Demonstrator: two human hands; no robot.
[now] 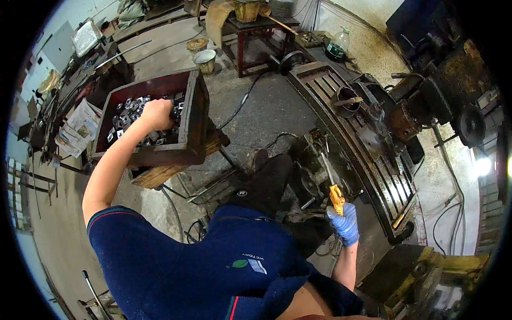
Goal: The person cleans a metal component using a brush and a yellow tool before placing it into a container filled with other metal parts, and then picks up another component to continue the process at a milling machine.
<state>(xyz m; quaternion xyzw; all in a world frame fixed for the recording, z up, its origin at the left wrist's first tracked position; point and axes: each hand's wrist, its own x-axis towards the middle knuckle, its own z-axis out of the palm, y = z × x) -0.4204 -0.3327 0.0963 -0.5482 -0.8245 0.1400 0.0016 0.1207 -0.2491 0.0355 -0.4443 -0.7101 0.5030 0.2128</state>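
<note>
My bare left hand (pixel 157 114) reaches into a dark wooden box (pixel 193 109) at the left. Its fingers curl down among small metal parts (pixel 128 114), and what they grip, if anything, is hidden. At the right, my right hand (pixel 344 223) wears a blue-grey glove. That hand is closed round a yellow air blow gun (pixel 336 197), whose long metal nozzle points away from me over a dark, oily machine part (pixel 325 160).
A slotted metal machine table (pixel 330 88) with handwheels (pixel 471 125) runs along the right. Behind the box stand a pale bucket (pixel 205 61) and a metal stand (pixel 240 48). A newspaper (pixel 79 129) lies at the left. Hoses and cables (pixel 178 213) trail over the floor.
</note>
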